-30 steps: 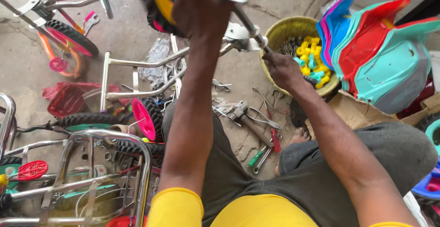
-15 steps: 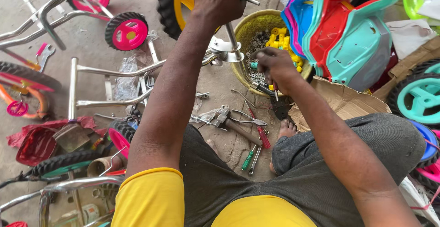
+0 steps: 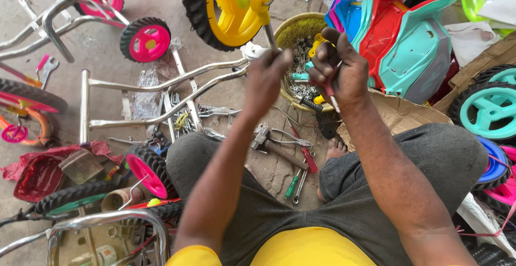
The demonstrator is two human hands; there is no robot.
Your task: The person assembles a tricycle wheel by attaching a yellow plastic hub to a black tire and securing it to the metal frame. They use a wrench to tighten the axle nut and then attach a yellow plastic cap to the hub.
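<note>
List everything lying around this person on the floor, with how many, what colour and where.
yellow wheel: one, black tyre, top centre, on the rod the left hand grips
pink wheels: two with black tyres, top left; a third by the left knee
chrome frame: one, silver tubes, left of centre on the floor
yellow basin: one, holding small metal parts, behind the hands
plastic seat shells: a stack, teal, red, pink and blue, top right
teal wheel: one, right edge
hand tools: several, a hammer, pliers, green-handled screwdriver, between the knees
left hand: closed on the axle rod
right hand: closed on a thin tool
</note>
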